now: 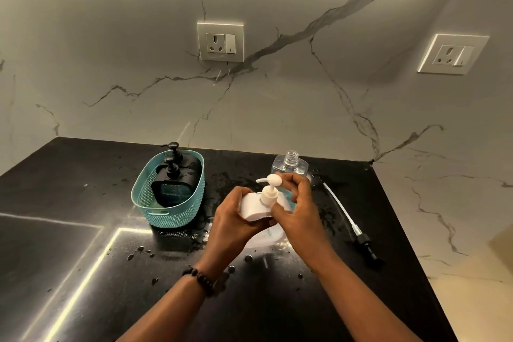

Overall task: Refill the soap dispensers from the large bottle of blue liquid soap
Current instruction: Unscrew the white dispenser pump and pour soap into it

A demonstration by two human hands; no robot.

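Note:
The large soap bottle has a white shoulder and a white pump; it stands at the counter's middle. My left hand grips its shoulder. My right hand is closed around the base of the white pump, with blue liquid showing just behind its fingers. Behind my hands stands a clear dispenser bottle, uncapped, its threaded neck bare. Its black pump with a long tube lies on the counter to the right. Two black dispensers with pumps on sit in a teal basket to the left.
The black counter is wet, with drops and smears around the bottles. Its right edge runs diagonally past the loose pump. A marble wall with two sockets rises behind.

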